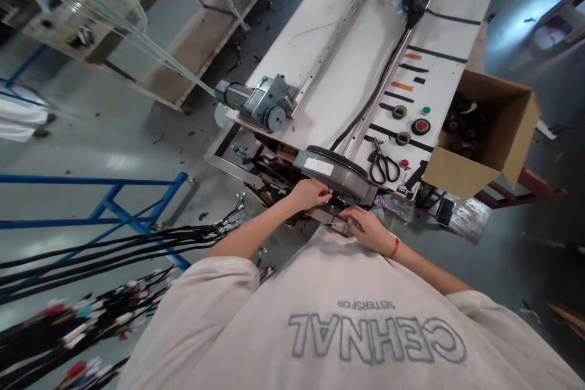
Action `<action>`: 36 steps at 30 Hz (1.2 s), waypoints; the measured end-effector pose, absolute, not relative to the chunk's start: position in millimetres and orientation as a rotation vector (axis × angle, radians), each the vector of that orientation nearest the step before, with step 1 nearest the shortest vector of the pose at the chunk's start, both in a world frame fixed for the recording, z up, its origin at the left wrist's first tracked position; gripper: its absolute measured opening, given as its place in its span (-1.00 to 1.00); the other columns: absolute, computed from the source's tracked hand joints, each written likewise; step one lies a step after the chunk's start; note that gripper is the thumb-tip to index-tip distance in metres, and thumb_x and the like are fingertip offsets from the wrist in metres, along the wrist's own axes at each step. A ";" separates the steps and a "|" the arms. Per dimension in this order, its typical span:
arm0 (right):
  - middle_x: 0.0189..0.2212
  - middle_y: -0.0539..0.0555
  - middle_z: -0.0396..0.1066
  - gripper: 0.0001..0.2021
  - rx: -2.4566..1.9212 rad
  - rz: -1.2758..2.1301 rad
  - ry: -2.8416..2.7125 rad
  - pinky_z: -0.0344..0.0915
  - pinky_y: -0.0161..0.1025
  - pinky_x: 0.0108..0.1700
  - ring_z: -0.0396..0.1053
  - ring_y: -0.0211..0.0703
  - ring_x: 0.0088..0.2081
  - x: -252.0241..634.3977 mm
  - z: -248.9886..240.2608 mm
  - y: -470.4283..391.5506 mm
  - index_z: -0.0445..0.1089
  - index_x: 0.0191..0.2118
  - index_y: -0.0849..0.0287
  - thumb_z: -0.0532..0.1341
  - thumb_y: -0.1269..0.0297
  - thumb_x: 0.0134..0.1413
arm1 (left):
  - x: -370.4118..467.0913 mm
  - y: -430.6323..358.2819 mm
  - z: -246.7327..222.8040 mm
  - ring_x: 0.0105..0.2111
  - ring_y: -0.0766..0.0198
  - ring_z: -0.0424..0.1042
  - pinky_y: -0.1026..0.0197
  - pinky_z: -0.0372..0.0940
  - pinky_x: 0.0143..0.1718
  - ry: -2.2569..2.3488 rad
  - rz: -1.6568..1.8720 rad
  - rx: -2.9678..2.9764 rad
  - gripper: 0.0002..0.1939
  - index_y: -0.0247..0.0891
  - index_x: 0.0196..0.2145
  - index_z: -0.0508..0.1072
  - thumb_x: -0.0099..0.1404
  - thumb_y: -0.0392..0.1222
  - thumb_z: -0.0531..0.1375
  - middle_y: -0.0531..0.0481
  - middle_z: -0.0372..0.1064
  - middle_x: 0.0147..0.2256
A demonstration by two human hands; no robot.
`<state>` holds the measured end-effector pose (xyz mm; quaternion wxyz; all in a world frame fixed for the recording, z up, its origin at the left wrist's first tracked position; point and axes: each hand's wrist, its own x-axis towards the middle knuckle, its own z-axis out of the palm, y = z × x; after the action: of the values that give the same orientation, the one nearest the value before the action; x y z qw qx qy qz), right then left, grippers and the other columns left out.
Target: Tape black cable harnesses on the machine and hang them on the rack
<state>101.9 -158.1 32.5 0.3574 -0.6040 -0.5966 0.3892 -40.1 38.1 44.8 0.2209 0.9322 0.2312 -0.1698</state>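
Observation:
At the near end of the white bench, a round grey housing (331, 172) with a black rim and a white label sits just ahead of both hands. My left hand (311, 194) is closed, its fingertips pinched together in front of the housing. To its right, my right hand (365, 228) has its fingers curled close to a metal edge below the housing. A small dark part (339, 202) lies between the hands. What either hand pinches is too small to make out. From behind the housing, a black wire bundle (384, 79) runs up the bench along a metal rail.
Black-handled scissors (384, 166), tape rolls (420, 127) and tape strips lie on the bench's right side. A cardboard box (489, 128) stands beyond it. A motor with gearbox (269, 103) is mounted at left. Blue frames (109, 201) and wire harnesses (173, 244) are at far left.

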 end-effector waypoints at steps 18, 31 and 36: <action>-0.54 -0.02 0.42 -0.79 -1.495 1.510 -0.603 0.42 -0.26 -0.40 0.44 -0.21 -0.51 50.2 8.2 -67.2 0.25 -0.41 0.12 0.24 0.13 0.09 | -95.7 52.7 63.7 -0.49 0.32 0.37 0.34 0.23 -0.37 0.749 0.024 2.057 -0.69 -0.26 -0.26 0.49 0.36 -0.17 -0.03 0.04 0.46 -0.47; -0.46 0.03 0.41 -0.74 -1.887 0.868 -1.333 0.32 -0.22 -0.28 0.39 -0.15 -0.43 57.9 20.4 -77.4 0.32 -0.10 0.19 0.12 0.23 0.09 | -141.2 1.2 -27.1 0.00 0.11 0.34 0.04 0.20 0.09 1.173 0.434 2.004 -0.75 -0.27 -0.24 0.44 0.38 -0.09 0.04 -0.17 0.43 -0.09; -0.48 0.12 0.43 -0.75 -2.354 0.879 -1.512 0.29 -0.19 -0.26 0.44 0.01 -0.32 56.8 29.9 -52.0 0.34 -0.10 0.25 0.18 0.26 0.12 | -129.7 -11.2 7.7 -0.52 0.33 0.28 0.29 0.21 -0.37 1.125 0.597 1.662 -0.64 -0.23 -0.41 0.30 0.42 0.05 -0.04 0.08 0.31 -0.53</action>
<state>56.8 -52.0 29.9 0.1045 -0.7983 -0.5129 0.2980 -129.7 -11.2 7.7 0.5003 0.6874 0.4650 0.2468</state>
